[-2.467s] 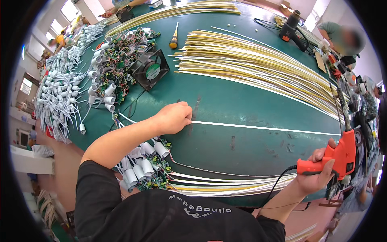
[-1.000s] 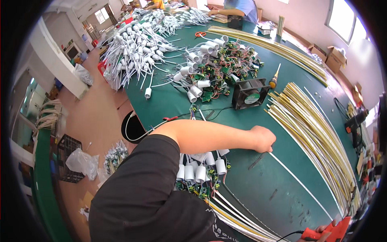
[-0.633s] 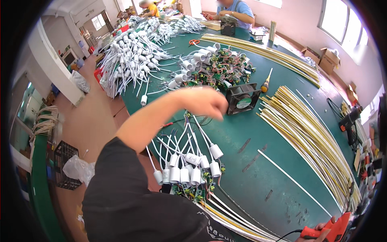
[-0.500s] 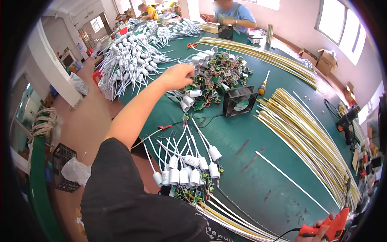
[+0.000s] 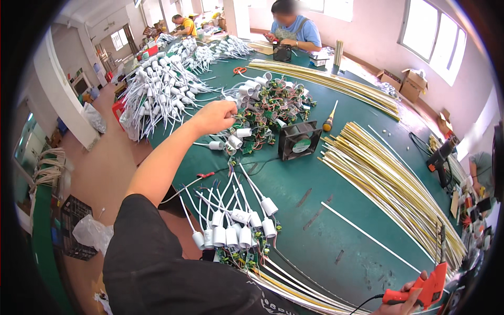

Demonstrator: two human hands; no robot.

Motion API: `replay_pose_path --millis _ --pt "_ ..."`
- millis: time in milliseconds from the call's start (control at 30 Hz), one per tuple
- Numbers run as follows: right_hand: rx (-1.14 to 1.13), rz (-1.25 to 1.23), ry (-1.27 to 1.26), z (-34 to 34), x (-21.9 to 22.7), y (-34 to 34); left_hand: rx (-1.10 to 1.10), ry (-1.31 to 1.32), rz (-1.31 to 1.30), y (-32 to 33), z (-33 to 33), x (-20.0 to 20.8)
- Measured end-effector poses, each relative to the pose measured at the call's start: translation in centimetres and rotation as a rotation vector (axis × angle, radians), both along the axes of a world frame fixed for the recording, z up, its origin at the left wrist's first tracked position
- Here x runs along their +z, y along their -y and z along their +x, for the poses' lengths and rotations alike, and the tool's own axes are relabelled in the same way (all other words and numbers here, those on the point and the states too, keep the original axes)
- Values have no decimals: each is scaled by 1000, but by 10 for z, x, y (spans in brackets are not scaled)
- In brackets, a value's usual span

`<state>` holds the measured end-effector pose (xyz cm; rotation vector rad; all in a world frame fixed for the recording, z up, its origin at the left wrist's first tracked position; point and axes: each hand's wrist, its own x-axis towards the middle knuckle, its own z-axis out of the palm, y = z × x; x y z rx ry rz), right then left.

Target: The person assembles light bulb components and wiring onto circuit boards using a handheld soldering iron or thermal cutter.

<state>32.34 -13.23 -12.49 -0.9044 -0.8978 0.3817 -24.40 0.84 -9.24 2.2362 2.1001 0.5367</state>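
Note:
My left hand (image 5: 214,117) reaches across the table to the left side of a pile of green circuit boards with wires (image 5: 275,105). Its fingers are curled and closed at white lamp sockets (image 5: 247,93); what they pinch, if anything, is hidden. Low at the right, my right hand (image 5: 407,301) is wrapped round a red soldering gun (image 5: 431,287) with a black cord; its dark, thin front end points upward. Close in front of me, several white sockets with wires (image 5: 231,236) lie bunched, with more circuit boards (image 5: 239,257) beneath them.
A black square fan (image 5: 300,140) and a screwdriver (image 5: 330,116) stand beyond a bundle of long yellow-white strips (image 5: 391,178). Far left is a large heap of wired sockets (image 5: 163,94). Orange scissors (image 5: 240,70) lie farther back. A co-worker in blue (image 5: 304,34) sits across.
The view has shifted slightly, so the table things sit farther left. My left hand stays at the pile's left side. My right hand keeps hold of the red soldering gun.

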Motion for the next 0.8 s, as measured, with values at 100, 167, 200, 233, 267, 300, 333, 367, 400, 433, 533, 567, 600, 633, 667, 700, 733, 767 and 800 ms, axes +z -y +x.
replay_pose_path --millis 100,167,200,233,267,300,333,367,400,433,533,567,600,633,667,700,733,767,800 --pt "262 -20 -86 22 -20 5 -175 58 133 12 42 4" --pt "407 -114 -226 17 -29 13 -361 116 224 20 104 14" --pt "304 -161 -282 -2 -32 11 -472 117 264 22 131 14" --pt "284 -218 -195 -12 -39 7 -557 178 253 26 156 12" --pt "261 -278 -111 -20 -42 3 -720 233 315 25 177 7" --pt "304 -349 -139 -40 -35 -1 -763 304 249 28 198 2" --pt "356 -348 -73 -50 -37 -5 -807 372 178 31 218 -5" --pt "411 -356 -4 -58 -41 -10 -861 409 163 31 235 -14" --pt "430 -380 17 -65 -42 -11 -881 370 113 32 252 -21" --pt "453 -406 36 -68 -45 -12 -899 327 66 33 269 -26" --pt "428 -348 231 -66 -58 -14 -958 320 -87 39 315 -36" --pt "376 -286 296 -69 -59 -15 -980 320 -144 41 326 -37" --pt "329 -220 358 -70 -60 -16 -1000 321 -151 42 332 -39" --pt "285 -211 451 -69 -57 -16 -1001 342 -101 43 336 -42" --pt "272 -216 444 -66 -58 -18 -998 362 -52 43 340 -44" --pt "363 -295 341 -62 -62 -18 -1014 357 -63 44 342 -42" --pt "454 -370 233 -59 -65 -19 -983 446 -203 45 343 -37" --pt "396 -369 140 -61 -65 -19 -945 529 -343 44 343 -35" --pt "394 -370 127 -61 -61 -20 -946 519 -352 42 340 -40"
